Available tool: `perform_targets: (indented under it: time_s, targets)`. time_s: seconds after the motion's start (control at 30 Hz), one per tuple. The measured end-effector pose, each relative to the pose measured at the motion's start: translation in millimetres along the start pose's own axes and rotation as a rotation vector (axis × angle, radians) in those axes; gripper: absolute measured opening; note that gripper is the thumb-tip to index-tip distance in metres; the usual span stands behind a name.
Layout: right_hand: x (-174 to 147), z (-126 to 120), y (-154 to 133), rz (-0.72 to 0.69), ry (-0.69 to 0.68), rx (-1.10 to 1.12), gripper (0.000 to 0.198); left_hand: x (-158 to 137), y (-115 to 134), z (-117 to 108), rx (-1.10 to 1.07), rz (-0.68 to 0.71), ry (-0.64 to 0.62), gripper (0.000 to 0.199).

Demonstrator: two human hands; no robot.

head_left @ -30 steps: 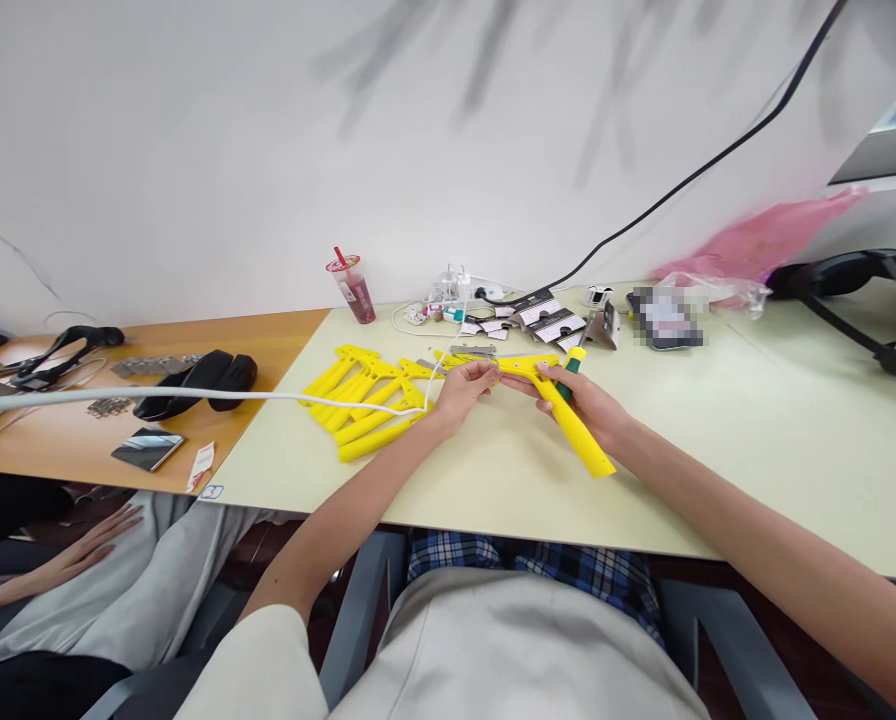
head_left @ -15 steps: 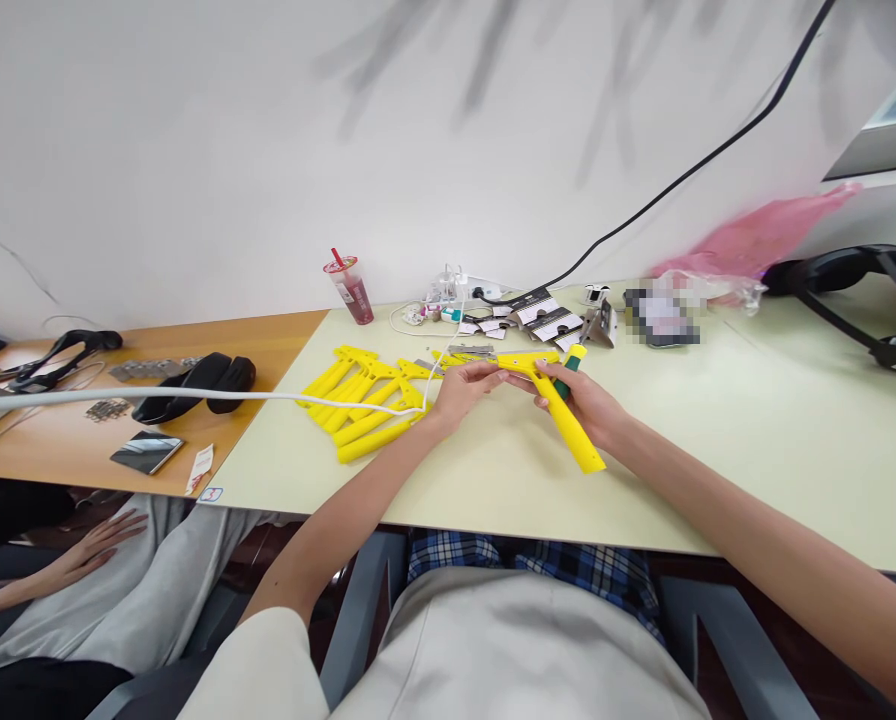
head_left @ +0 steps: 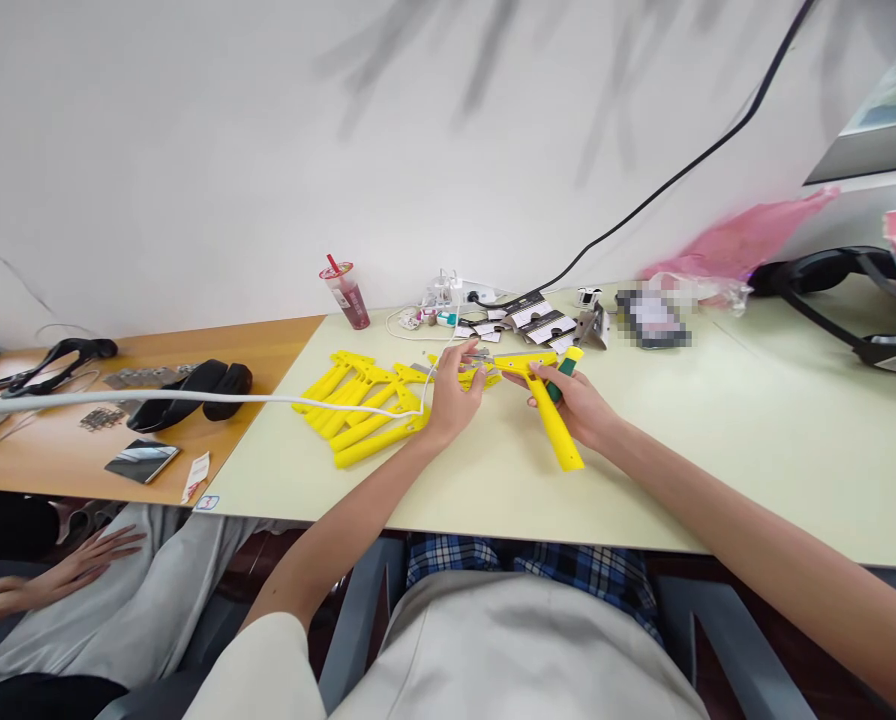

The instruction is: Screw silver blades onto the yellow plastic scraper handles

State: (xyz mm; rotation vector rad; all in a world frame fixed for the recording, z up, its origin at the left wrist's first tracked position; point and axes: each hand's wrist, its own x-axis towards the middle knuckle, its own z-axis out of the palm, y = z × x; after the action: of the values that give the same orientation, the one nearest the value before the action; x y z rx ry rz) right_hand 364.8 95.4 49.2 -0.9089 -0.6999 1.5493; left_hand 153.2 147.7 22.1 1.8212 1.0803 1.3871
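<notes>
My right hand (head_left: 581,402) is closed around a yellow T-shaped scraper handle (head_left: 557,425), its grip pointing down toward me. A screwdriver with a green and yellow handle (head_left: 566,374) is tucked into the same hand. To the left, my left hand (head_left: 454,395) has its thumb and fingers apart, with nothing visible between them. Its fingertips are by thin metal pieces (head_left: 479,353) and more yellow parts behind them; whether they touch is unclear. Several matching yellow handles (head_left: 365,400) lie in a pile left of that hand.
A white cable (head_left: 268,398) crosses in front of the pile. Behind are a red drink cup (head_left: 347,295), a power strip (head_left: 480,296) and black-and-white cards (head_left: 542,320). A black headset (head_left: 853,310) is at right. A person's hand (head_left: 92,560) rests on their lap at left.
My left hand has let go of the yellow scraper handle and opened beside the metal pieces. The scraper handle and my right hand have shifted slightly left in view.
</notes>
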Motion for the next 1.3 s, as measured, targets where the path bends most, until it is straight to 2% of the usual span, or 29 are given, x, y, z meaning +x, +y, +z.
perform_targets:
  time_s: [0.1, 0.17, 0.33, 0.43, 0.53, 0.63, 0.77, 0.9, 1.0, 1.07, 1.23, 1.3]
  targets:
    - [3.3, -1.5, 1.7, -0.062, 0.036, 0.016, 0.011, -4.0, 20.7, 3.4, 0.232, 0.237, -0.028, 0.044]
    - [6.3, -4.1, 3.9, -0.121, 0.052, 0.024, 0.020, -8.4, 35.5, 13.7, 0.278, 0.277, -0.111, 0.047]
    - [15.1, -13.5, 5.5, -0.297, 0.129, 0.011, 0.042, -15.1, 55.9, 49.3, 0.175, 0.185, -0.211, 0.050]
    - [18.3, -18.7, 2.0, -0.360, 0.184, -0.034, 0.049, -10.0, 60.9, 61.8, 0.147, 0.158, -0.242, 0.055]
    - [18.6, -21.7, -0.4, -0.416, 0.220, -0.099, 0.052, -4.0, 67.6, 69.2, 0.060, 0.121, -0.262, 0.055]
    - [16.4, -22.3, -1.2, -0.488, 0.184, -0.139, 0.048, -3.7, 74.3, 77.2, -0.060, 0.044, -0.265, 0.051]
    - [13.0, -22.2, -4.0, -0.529, 0.130, -0.140, 0.041, -9.7, 77.5, 86.8, -0.207, -0.036, -0.252, 0.052]
    - [12.6, -24.0, -6.8, -0.547, 0.147, -0.288, 0.041, -13.2, 74.1, 89.7, -0.391, -0.149, -0.225, 0.053]
    - [14.1, -25.0, -4.9, -0.586, 0.186, -0.454, 0.040, -13.7, 70.8, 89.4, -0.542, -0.247, -0.151, 0.046]
    - [15.0, -25.0, -1.9, -0.613, 0.204, -0.535, 0.033, -14.4, 69.3, 89.8, -0.613, -0.298, -0.106, 0.043]
    - [14.4, -22.3, 4.5, -0.617, 0.202, -0.650, 0.014, -17.9, 65.4, 95.9, -0.696, -0.400, 0.011, 0.048]
    - [13.6, -20.2, 5.6, -0.625, 0.174, -0.656, 0.015, -18.5, 61.6, 98.8, -0.702, -0.487, 0.089, 0.048]
